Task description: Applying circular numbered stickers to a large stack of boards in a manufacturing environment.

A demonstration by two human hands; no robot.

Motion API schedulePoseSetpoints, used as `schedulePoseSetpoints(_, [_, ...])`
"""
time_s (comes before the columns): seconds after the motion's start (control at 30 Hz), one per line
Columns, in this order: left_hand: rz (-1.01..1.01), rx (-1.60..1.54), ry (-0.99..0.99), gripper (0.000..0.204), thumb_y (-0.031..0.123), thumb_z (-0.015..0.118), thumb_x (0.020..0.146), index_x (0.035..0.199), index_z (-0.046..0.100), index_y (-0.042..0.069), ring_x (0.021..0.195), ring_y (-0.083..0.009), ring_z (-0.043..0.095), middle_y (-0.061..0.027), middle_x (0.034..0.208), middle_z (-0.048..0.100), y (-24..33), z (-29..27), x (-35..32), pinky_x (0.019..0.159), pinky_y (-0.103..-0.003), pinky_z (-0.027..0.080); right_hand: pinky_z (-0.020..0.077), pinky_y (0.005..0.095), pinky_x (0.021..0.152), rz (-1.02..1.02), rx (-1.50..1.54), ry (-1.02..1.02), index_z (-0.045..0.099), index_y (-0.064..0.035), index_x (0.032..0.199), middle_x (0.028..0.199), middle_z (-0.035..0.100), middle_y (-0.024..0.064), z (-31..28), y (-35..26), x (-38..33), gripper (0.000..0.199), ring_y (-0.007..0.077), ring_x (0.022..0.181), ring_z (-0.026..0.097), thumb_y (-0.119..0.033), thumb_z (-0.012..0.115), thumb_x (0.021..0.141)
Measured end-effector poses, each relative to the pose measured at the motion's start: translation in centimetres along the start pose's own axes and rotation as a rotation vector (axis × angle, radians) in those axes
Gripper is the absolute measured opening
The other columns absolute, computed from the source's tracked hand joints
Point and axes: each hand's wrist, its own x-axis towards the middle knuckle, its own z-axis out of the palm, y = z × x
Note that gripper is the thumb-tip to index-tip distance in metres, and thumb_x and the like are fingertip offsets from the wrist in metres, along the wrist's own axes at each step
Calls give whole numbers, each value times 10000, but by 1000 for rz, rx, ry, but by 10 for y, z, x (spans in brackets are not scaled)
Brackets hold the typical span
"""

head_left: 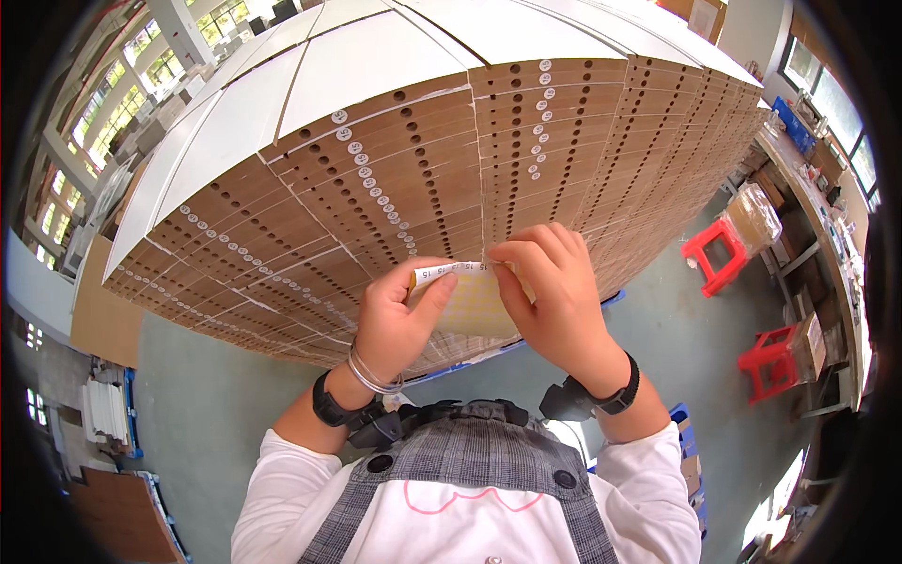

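Observation:
My left hand [399,310] grips a sticker sheet [477,315] between thumb and fingers. The sheet's top edge curls over and shows a white strip of small printed labels; the side facing me is yellowish. At its upper right edge, my right hand [559,301] pinches with thumb and forefinger; whether a single label is between them is hidden. Just beyond both hands rises a large stack of boards [413,179] with white tops and brown, hole-lined edges. Columns of round white stickers [376,193] run down several of its sections.
Blue pallet parts [451,369] show under the stack. To the right stand two red stools [716,258] with cartons beside them, and a long cluttered workbench [827,235]. White panels [103,411] and a brown board [122,517] lie at the left. Grey floor [207,404] surrounds the stack.

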Motion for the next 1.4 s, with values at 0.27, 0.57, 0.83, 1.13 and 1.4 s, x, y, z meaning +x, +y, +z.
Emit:
schedulePoseSetpoints(0.27, [115, 162, -104, 157, 106, 584, 861, 960, 610, -12, 716, -121, 611, -77, 807, 658, 1, 12, 4, 656, -252, 477, 366, 323, 684, -41, -134, -7, 546, -81, 821, 772, 519, 30, -3, 12, -14, 186, 206, 738, 493, -52, 647, 668])
schedulePoseSetpoints(0.57, [-113, 100, -67, 182, 140, 546, 893, 957, 598, -22, 723, -86, 583, -72, 806, 659, -11, 23, 15, 652, -256, 473, 364, 320, 646, -97, -232, 2, 513, -67, 785, 708, 456, 33, 14, 36, -28, 203, 207, 688, 471, -32, 623, 618])
schedulePoseSetpoints(0.83, [-74, 179, -12, 210, 156, 552, 892, 967, 588, -36, 742, -106, 601, -82, 830, 664, -15, 19, 13, 675, -257, 473, 423, 264, 636, 570, 445, 266, 559, -13, 792, 752, 530, 51, 26, 76, -6, 113, 144, 695, 511, -73, 652, 772])
schedulePoseSetpoints(1.13, [-90, 209, 7, 207, 154, 551, 891, 967, 590, -34, 752, -109, 612, -93, 839, 669, -11, 14, 14, 679, -259, 478, 448, 295, 618, 536, 313, 310, 572, -17, 735, 750, 539, 77, 36, 80, 4, 106, 187, 656, 551, -63, 667, 736])
schedulePoseSetpoints(1.4, [-50, 222, 15, 193, 141, 557, 885, 962, 594, -31, 729, -99, 608, -93, 823, 670, -15, 17, 14, 660, -252, 478, 405, 370, 566, 612, -127, 151, 566, -38, 721, 720, 531, 92, 26, 85, 0, 146, 264, 644, 535, -110, 694, 723])
